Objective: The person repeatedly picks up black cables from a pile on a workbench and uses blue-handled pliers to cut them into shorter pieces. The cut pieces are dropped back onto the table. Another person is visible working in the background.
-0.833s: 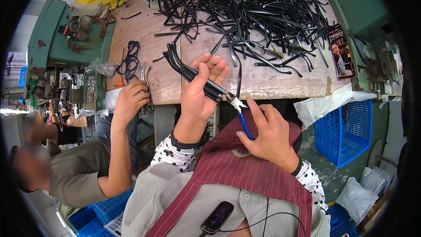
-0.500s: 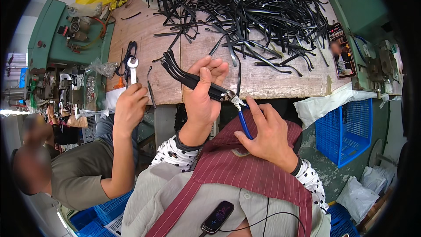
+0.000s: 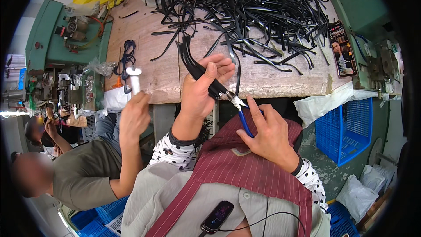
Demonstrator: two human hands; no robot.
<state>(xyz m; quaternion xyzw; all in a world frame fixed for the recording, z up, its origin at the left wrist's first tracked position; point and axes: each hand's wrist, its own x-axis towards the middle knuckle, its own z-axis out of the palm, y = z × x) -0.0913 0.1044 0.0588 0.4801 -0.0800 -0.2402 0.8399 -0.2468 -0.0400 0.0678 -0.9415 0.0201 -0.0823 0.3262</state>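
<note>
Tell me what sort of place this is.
Probably a small workshop for hand assembly: a heap of black plastic strips covers a worn wooden bench, green machines flank it, and blue crates stand on the floor.

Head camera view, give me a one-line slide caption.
Left hand grips black strips while right hand works blue-handled pliers at them.

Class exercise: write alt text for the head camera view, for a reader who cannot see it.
Seen from above, a person's left hand holds a bundle of black strips while the right hand works blue-handled pliers at its end. Ahead, a wooden table carries a heap of black strips; on the left, a co-worker's hand lifts a white piece.
</note>
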